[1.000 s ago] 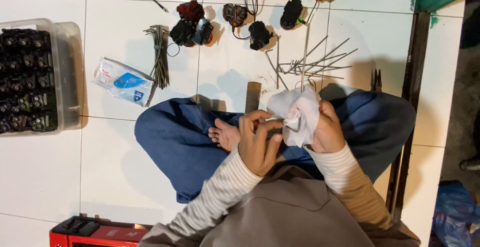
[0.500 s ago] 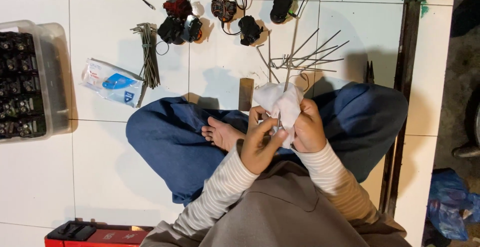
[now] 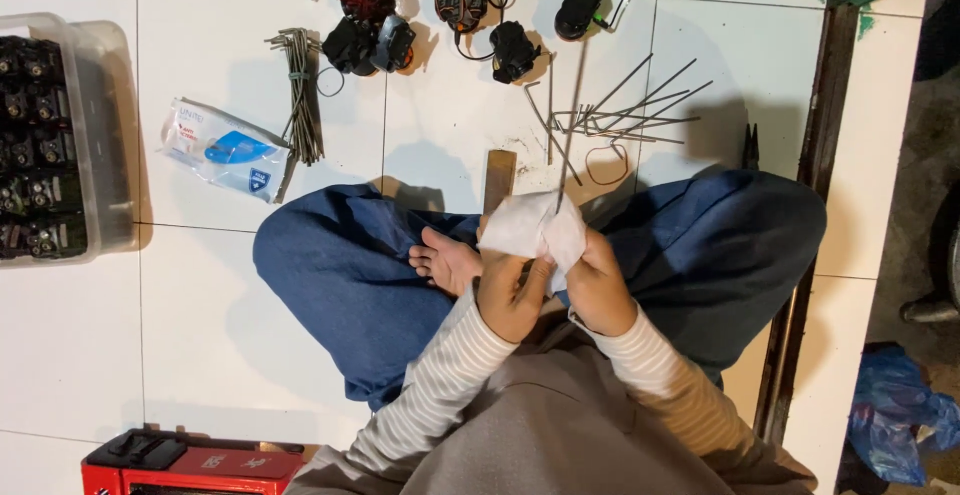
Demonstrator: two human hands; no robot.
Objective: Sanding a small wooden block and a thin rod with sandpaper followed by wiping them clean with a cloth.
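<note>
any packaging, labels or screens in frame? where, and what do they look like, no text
Wipes packet: on the white floor tile left of the knees, soft flat pouch, clear-white with blue patches.
Clear plastic bin: far left edge, rectangular, full of small black parts.
Red case: bottom left edge, boxy, black handle, small white label.
Blue plastic bag: bottom right, crumpled.
No screens or signs.

The white cloth (image 3: 530,230) hides the lower end of the thin metal rod (image 3: 572,105) and most fingers of the left hand (image 3: 512,295) and right hand (image 3: 598,290). The clear bin (image 3: 95,135) is cut by the left edge, the red case (image 3: 190,465) by the bottom edge. The small dark parts (image 3: 370,30) are too small to identify.
</note>
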